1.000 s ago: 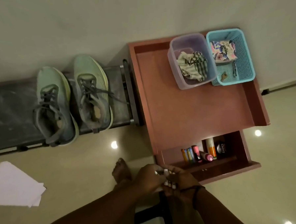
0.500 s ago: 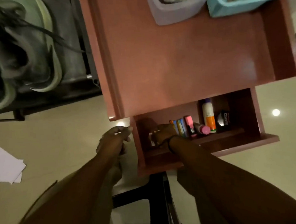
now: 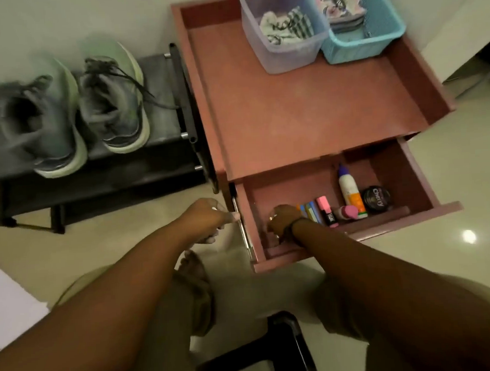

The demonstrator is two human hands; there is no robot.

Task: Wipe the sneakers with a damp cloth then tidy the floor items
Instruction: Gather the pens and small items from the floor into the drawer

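Note:
Two grey-green sneakers (image 3: 115,107) stand side by side on a low black shoe rack (image 3: 161,73) at the left. A striped cloth (image 3: 286,27) lies in a clear tub (image 3: 285,58) on the red-brown cabinet (image 3: 291,112). The cabinet's drawer (image 3: 408,182) is pulled out. My right hand (image 3: 279,221) reaches into its front left corner, knuckles up and fingers curled down, and whatever lies under it is hidden. My left hand (image 3: 211,215) is outside the drawer, its bent fingertips against the drawer's left wall by the metal rail.
Inside the drawer are markers (image 3: 324,209), a glue bottle (image 3: 349,191) and a black tin (image 3: 376,199). A blue basket (image 3: 372,45) stands beside the tub. White paper (image 3: 9,305) lies on the floor at the left. A black stool (image 3: 275,348) is under me.
A second ago both hands held small white pieces in front of the drawer. My right hand then went into the drawer and stays there; my left hand went to the drawer's left side.

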